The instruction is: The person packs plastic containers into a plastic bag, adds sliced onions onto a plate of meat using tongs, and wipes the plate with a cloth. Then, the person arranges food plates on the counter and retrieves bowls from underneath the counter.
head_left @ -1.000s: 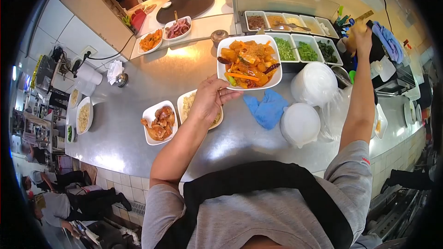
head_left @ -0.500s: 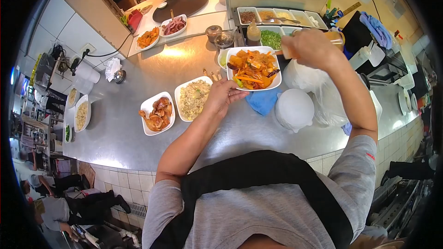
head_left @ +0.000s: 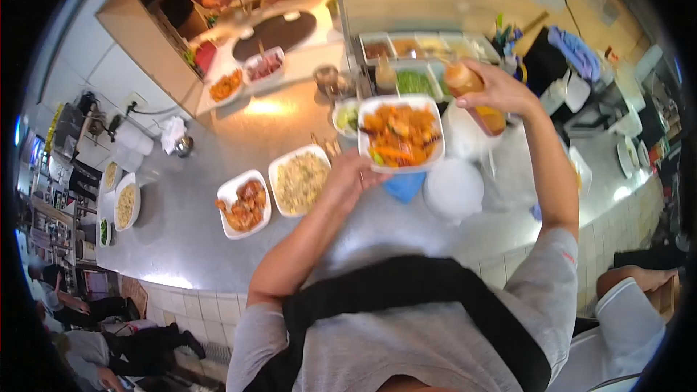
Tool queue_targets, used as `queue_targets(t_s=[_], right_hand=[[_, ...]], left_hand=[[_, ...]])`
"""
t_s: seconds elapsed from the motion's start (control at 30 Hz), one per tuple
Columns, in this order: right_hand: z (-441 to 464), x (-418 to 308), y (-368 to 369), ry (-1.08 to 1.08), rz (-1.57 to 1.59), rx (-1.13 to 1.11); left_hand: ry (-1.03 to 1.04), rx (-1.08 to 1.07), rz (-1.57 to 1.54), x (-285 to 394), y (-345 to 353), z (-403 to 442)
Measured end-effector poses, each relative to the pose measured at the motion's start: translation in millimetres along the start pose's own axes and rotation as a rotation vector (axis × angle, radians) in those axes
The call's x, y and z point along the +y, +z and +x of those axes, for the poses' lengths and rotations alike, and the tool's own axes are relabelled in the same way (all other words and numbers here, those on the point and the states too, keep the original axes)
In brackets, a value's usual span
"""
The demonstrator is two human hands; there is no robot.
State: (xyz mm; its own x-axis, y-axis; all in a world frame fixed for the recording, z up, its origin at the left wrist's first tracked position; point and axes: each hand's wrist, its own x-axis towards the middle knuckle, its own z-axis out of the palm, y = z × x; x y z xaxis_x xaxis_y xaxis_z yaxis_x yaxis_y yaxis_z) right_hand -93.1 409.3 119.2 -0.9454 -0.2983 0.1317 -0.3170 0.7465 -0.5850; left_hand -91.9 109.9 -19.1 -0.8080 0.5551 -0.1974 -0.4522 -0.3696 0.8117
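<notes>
My left hand (head_left: 350,183) is closed on the lower left rim of a square white bowl (head_left: 368,154), held above the counter. Glossy orange stir-fried food with carrot strips (head_left: 401,133) fills this bowl. To its right, my right hand (head_left: 504,91) grips a clear squeeze bottle (head_left: 490,122) of orange-brown sauce. The bottle is tilted, cap up and toward the left, apart from the bowl. Left of my left hand stand a white dish of fried rice (head_left: 300,180) and a white dish of glazed chicken pieces (head_left: 245,205).
Behind the bowl are topping trays with chopped green onion (head_left: 415,82) and a sauce bottle (head_left: 385,72). White lidded tubs (head_left: 454,190) and a blue cloth (head_left: 404,187) sit at the right. Co-workers (head_left: 178,0) stand beyond the pass; another person's arm (head_left: 632,283) shows lower right.
The squeeze bottle has swung from lying sideways with its tip at the bowl to cap up, away from the food. A person's arm has appeared at the lower right.
</notes>
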Motion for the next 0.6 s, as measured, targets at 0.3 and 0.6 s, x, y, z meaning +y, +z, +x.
queue_targets(t_s=[0.3,0.6], right_hand=[[17.1,166.9,-47.8,0.459,-0.498,0.851],[13.1,276.2,-23.1,0.837,-0.345,0.856]], left_hand=[[0.030,0.104,-0.096,25.1,-38.5,-63.6],[0.569,0.814,0.048,61.6,-148.0,-194.6]])
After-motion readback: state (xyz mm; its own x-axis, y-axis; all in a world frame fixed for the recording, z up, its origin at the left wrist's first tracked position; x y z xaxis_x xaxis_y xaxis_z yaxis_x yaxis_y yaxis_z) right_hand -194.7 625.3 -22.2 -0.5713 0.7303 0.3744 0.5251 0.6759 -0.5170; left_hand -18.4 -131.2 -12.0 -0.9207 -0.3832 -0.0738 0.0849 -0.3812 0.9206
